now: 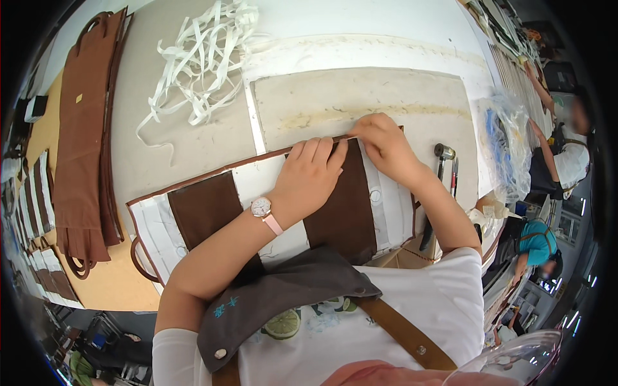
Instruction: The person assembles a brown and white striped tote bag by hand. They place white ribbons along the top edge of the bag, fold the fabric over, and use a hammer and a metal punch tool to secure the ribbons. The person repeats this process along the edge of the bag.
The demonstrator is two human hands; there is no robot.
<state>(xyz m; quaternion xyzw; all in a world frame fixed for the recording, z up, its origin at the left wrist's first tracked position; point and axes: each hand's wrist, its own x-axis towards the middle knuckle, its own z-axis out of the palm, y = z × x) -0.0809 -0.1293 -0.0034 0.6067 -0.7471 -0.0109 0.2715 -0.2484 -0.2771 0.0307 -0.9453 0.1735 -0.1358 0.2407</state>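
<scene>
A brown-and-white bag (pixel 336 199) lies flat in front of me, its inner side apparently facing up, with white bands between dark brown panels. A brown strip runs along its far edge. My left hand (pixel 308 172) rests over the bag with its fingers bent and closed on that edge. Just to the right, my right hand (pixel 385 147) pinches the same edge between thumb and fingers. The fingertips partly hide the edge between the hands. A brown loop handle (pixel 136 258) sticks out at the bag's left end. Round snaps (pixel 375 195) show on the white parts.
Tangled white tape (pixel 209 61) lies at the far left of the table. Stacked brown bags (pixel 87 135) lie further left. A hammer-like tool (pixel 444 153) and a red pen (pixel 454 175) are beside my right forearm. Clear plastic (pixel 505 148) and other people are at the right.
</scene>
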